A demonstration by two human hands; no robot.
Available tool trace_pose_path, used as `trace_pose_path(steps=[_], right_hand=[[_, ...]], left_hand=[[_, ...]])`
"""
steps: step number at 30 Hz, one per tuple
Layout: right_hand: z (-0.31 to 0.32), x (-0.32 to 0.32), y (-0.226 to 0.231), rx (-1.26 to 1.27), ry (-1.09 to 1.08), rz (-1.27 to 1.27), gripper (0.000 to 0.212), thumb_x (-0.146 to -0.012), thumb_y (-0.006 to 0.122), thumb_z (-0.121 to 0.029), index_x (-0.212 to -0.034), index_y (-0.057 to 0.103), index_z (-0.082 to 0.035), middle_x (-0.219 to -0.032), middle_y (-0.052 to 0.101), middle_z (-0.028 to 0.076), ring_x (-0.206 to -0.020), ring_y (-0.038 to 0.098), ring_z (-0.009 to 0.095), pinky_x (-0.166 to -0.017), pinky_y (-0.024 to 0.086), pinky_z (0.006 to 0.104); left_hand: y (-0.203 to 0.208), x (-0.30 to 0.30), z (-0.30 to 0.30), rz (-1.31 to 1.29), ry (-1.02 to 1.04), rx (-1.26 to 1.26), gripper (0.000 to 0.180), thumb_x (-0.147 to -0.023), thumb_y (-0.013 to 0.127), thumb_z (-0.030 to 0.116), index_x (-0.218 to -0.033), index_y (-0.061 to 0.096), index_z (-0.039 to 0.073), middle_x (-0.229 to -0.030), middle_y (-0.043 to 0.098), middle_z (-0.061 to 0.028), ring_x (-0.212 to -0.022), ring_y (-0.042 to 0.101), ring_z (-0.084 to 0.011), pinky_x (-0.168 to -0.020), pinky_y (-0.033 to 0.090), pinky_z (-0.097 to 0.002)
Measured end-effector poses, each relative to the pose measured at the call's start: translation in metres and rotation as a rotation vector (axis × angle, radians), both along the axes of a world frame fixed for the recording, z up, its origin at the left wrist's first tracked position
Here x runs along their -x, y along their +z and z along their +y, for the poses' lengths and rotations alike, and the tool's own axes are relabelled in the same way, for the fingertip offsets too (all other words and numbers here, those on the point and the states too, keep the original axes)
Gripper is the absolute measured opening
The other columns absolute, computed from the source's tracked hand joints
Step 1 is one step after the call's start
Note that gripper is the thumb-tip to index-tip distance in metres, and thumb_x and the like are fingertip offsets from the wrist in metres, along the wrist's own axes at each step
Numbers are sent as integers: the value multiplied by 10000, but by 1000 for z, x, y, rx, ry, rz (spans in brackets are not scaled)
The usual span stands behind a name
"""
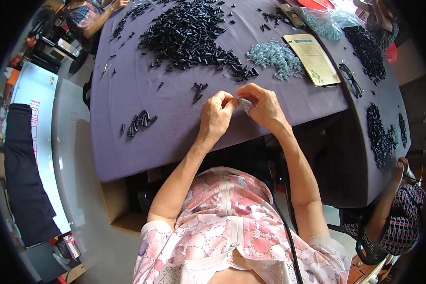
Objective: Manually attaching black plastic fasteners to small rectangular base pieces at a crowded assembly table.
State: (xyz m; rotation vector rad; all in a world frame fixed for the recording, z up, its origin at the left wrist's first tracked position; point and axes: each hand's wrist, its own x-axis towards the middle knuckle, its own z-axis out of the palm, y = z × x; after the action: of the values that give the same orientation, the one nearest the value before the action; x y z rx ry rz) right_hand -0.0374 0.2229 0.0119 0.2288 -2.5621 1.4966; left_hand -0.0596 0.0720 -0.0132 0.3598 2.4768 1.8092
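Purple-grey tablecloth (175, 146), lightly creased, across a broad table. Above its near edge, around the middle, left hand (217, 111) and right hand (265, 108) tip to tip. Left hand clenched into a pinch, thumb against bent forefinger; right hand likewise curled into a pinch, with a grey speckled wrap (245, 105) around one digit. Impossible to tell what sits between the fingertips: too small and covered.

Just beyond the left hand, a small cluster of short black tubes (199, 90); farther left and nearer, a second cluster (139, 122), several side by side. Farther across the cloth, a big heap (182, 35) of the same tubes, trailing right toward a pile of clear pale-blue pieces (275, 59). Right of that pile, a yellow printed packet (312, 59), with eyeglasses (351, 80) close by and a clear plastic bag (324, 26) farther off. Along the right side, more black tubes (378, 137), near a co-worker in a patterned top (402, 217). At far left, another person's forearm (99, 21). Left of the table, black cloth (26, 175) over a white panel (45, 132).
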Motion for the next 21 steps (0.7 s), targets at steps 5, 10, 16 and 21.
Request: trace_pose_path(steps=[5, 10, 16, 21], right_hand=[[13, 3, -5, -105, -145, 54, 230, -711, 566, 37, -923, 619, -35, -813, 660, 157, -775, 661, 282, -683, 509, 327], [33, 8, -11, -207, -256, 130, 282, -671, 531, 55, -920, 616, -48, -822, 640, 126, -774, 628, 290, -688, 489, 354], [6, -2, 6, -396, 54, 84, 263, -694, 609, 13, -947, 624, -56, -874, 588, 108, -828, 581, 268, -733, 471, 352], [5, 0, -6, -612, 56, 170, 140, -739, 593, -55, -878, 608, -74, -862, 564, 107, -853, 566, 302, -743, 452, 390]], left_hand=[[5, -9, 7, 72, 13, 133, 134, -818, 626, 137, -792, 609, 6, -628, 596, -17, -593, 523, -66, -553, 435, -253], [-2, -3, 2, 46, 78, -29, 91, -822, 625, 98, -797, 621, 11, -616, 562, 15, -540, 526, -64, -486, 434, -234], [0, -3, -11, -202, 113, -344, 100, -851, 592, 99, -814, 600, 6, -597, 540, 2, -450, 466, -44, -380, 379, -204], [-1, -5, -10, -163, 90, -333, 87, -846, 596, 92, -796, 597, 20, -598, 535, 19, -457, 461, -38, -397, 378, -200]])
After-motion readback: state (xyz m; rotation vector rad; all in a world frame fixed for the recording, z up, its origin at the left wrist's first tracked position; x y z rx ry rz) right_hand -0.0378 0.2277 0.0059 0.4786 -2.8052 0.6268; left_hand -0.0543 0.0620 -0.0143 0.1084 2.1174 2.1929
